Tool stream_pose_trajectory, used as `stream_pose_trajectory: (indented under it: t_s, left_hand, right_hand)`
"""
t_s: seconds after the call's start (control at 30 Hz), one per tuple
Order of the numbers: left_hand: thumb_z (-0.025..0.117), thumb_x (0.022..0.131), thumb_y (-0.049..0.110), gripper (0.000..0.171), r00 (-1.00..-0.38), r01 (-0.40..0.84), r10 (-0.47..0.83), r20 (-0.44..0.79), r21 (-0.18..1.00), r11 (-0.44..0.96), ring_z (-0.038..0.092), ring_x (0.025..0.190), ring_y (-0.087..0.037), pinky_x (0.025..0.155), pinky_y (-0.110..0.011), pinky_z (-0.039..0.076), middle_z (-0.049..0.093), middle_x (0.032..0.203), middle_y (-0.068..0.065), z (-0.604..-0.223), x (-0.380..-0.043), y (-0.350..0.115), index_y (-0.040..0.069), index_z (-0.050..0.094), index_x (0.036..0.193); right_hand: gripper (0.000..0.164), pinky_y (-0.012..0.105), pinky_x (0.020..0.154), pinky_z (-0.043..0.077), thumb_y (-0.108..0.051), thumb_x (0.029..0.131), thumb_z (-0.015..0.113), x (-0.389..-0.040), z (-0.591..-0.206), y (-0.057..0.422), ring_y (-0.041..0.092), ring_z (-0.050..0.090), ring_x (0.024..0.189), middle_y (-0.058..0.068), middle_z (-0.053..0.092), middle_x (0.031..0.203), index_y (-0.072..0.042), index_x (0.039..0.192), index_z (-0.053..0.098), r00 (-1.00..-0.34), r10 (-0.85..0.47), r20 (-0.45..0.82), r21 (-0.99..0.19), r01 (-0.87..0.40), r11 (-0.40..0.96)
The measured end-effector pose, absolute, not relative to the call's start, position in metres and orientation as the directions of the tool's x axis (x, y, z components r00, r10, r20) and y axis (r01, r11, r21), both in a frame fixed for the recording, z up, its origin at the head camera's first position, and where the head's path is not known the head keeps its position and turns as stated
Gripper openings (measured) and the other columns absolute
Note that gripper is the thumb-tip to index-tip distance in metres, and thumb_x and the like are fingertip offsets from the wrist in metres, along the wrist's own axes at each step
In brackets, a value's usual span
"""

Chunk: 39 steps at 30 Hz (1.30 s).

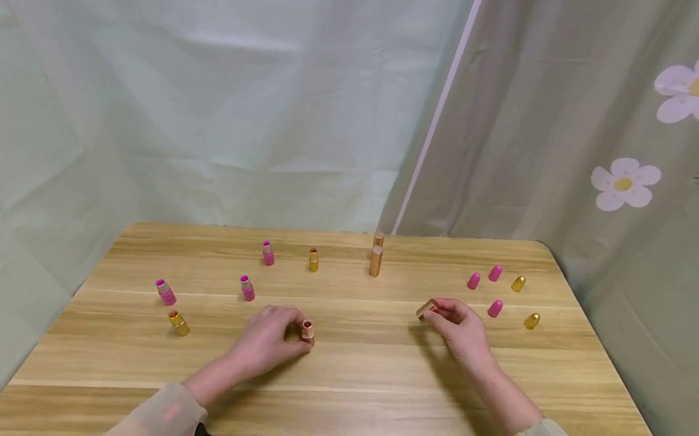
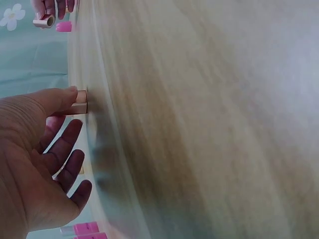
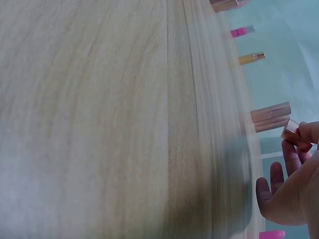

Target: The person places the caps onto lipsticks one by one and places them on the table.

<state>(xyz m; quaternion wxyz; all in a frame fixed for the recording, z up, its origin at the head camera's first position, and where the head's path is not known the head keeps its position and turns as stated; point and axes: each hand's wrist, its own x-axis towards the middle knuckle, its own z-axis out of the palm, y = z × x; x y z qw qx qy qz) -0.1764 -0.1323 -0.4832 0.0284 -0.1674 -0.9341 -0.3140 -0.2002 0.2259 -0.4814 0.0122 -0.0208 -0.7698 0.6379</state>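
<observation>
My left hand (image 1: pixel 266 341) pinches an uncapped rose-gold lipstick tube (image 1: pixel 308 332) that stands upright near the middle of the table, thumb and index finger around it. In the left wrist view the other fingers spread loosely beside the tube (image 2: pixel 79 108). My right hand (image 1: pixel 465 336) holds a rose-gold lipstick cap (image 1: pixel 426 309) by its end, tilted, over the right half of the table. From the right wrist, this cap (image 3: pixel 293 133) shows between thumb and fingertips. Two capped rose-gold lipsticks (image 1: pixel 375 262) stand at the back, one behind the other.
On the left stand uncapped lipstick tubes, three pink (image 1: pixel 247 288) and two gold (image 1: pixel 179 324). To the right are bullet-shaped caps, three pink (image 1: pixel 495 309) and two gold (image 1: pixel 532 321). Curtains (image 1: pixel 261 80) hang behind the wooden table (image 1: pixel 357 420).
</observation>
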Motion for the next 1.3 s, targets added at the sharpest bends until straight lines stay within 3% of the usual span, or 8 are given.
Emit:
stream_pose_trajectory:
  t_s: [0.37, 0.8, 1.3]
  left_hand:
    - [0.084, 0.081, 0.013, 0.022, -0.959, 0.27, 0.257, 0.116, 0.642, 0.718, 0.056, 0.102, -0.024, 0.091, -0.043, 0.045, 0.068, 0.093, 0.011, -0.473, -0.174, -0.129, 0.019, 0.067, 0.095]
    - [0.082, 0.086, 0.015, 0.018, -0.945, 0.32, 0.285, 0.159, 0.624, 0.713, 0.057, 0.1, -0.024, 0.087, -0.04, 0.044, 0.066, 0.092, 0.014, -0.455, -0.177, -0.124, 0.022, 0.071, 0.098]
    - [0.081, 0.089, 0.022, 0.018, -0.926, 0.377, 0.324, 0.194, 0.532, 0.758, 0.056, 0.103, -0.02, 0.09, -0.041, 0.045, 0.068, 0.104, 0.009, -0.444, -0.18, -0.115, 0.024, 0.077, 0.106]
  right_hand:
    - [0.042, 0.017, 0.081, 0.051, -0.012, 0.094, 0.075, -0.2, -0.479, 0.228, 0.005, 0.063, 0.093, 0.009, 0.071, 0.111, 0.009, 0.127, 0.062, -0.999, 0.049, -0.024, -0.987, 0.031, 0.158]
    - [0.041, 0.017, 0.083, 0.052, -0.009, 0.095, 0.073, -0.202, -0.477, 0.218, 0.004, 0.062, 0.095, 0.0, 0.067, 0.104, 0.009, 0.127, 0.054, -0.998, 0.033, -0.049, -0.998, 0.05, 0.033]
    - [0.043, 0.021, 0.088, 0.053, -0.009, 0.095, 0.074, -0.198, -0.479, 0.206, 0.011, 0.064, 0.102, 0.014, 0.068, 0.119, 0.01, 0.131, 0.059, -0.995, -0.102, 0.014, -0.999, -0.018, 0.043]
